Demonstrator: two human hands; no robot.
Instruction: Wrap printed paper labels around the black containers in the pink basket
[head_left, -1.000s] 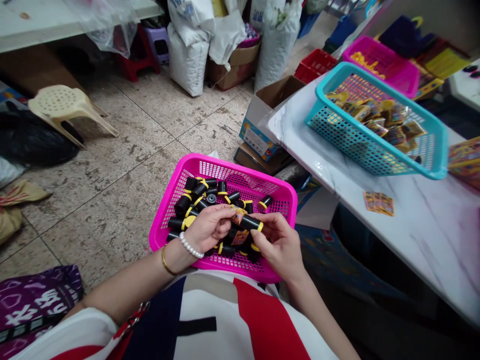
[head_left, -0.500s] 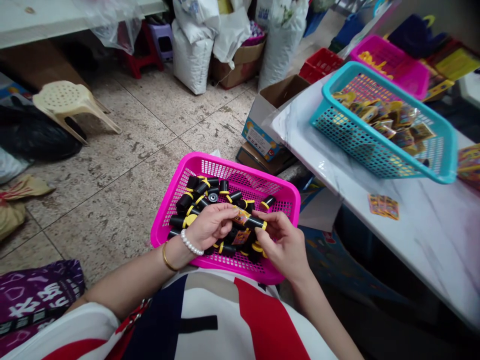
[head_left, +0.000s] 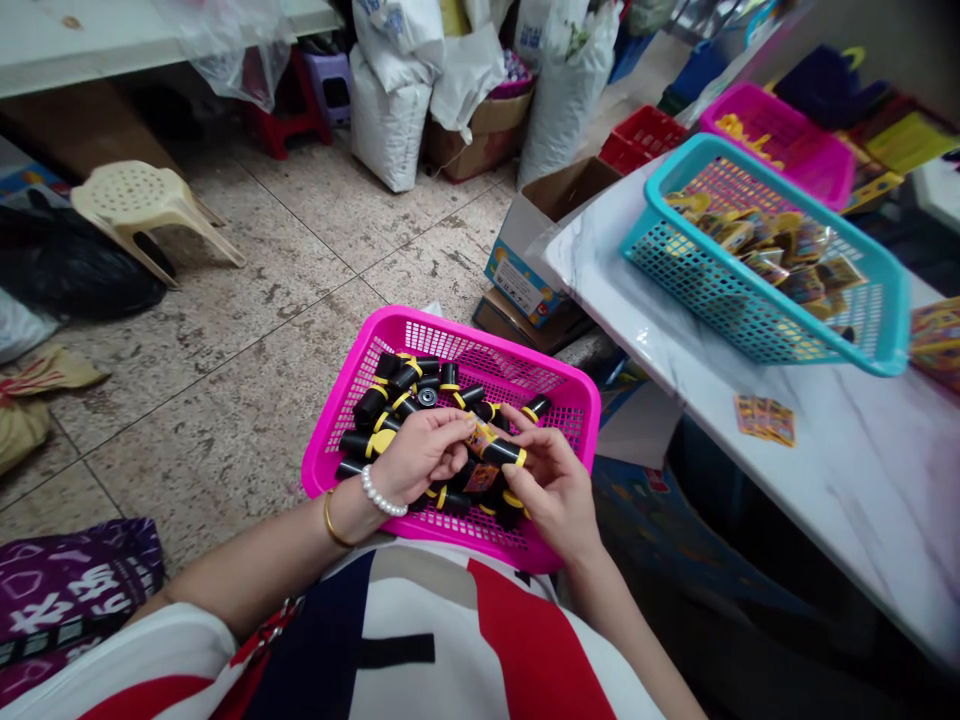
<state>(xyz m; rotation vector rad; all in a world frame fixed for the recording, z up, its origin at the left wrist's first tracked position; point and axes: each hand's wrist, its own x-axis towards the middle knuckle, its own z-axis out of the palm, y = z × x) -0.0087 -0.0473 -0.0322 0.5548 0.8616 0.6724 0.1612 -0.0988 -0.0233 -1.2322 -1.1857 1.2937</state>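
Observation:
Over a pink basket (head_left: 330,425) on my lap, both hands meet at a small black cylinder with a yellow rim (head_left: 502,452). My right hand (head_left: 559,490) grips this cylinder between thumb and fingers, its yellow end toward the palm. A colourful printed label (head_left: 478,438) lies against the cylinder's other end, pinched by the thumb and finger of my left hand (head_left: 420,455). Whether the label is stuck down there, I cannot tell. Below lie several more black cylinders (head_left: 370,405) with yellow rims, and another printed label (head_left: 481,478), partly hidden by my hands.
To the right, a marble-patterned table (head_left: 705,420) holds a teal basket (head_left: 750,300) of small packed items and a few printed labels (head_left: 765,420). Cardboard boxes (head_left: 525,275) stand by its corner. A cream stool (head_left: 142,200) and white sacks (head_left: 390,120) are on the floor.
My right hand and the cylinder have shifted slightly left and down, and its fingers are spread a little more. My left hand stays nearly where it was, still at the label.

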